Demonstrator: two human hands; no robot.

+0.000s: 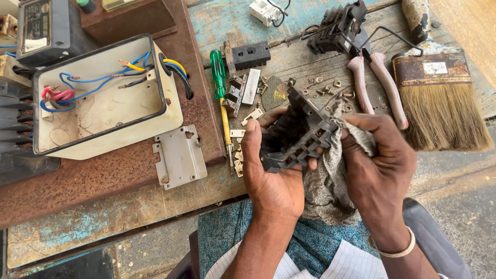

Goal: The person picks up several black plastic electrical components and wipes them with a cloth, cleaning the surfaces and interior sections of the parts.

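Black switch block [297, 135] gripped between left hand [271, 173] and right hand [380, 163].

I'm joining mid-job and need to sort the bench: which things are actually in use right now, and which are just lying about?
In use:
- black plastic switch block, held in left hand
- grey rag, pressed on the block by right hand

Lying about:
- open wired box
- green screwdriver
- pliers
- paintbrush
- loose screws
- grey cover plate

Both hands, left [271, 173] and right [380, 165], curl closed, facing each other.
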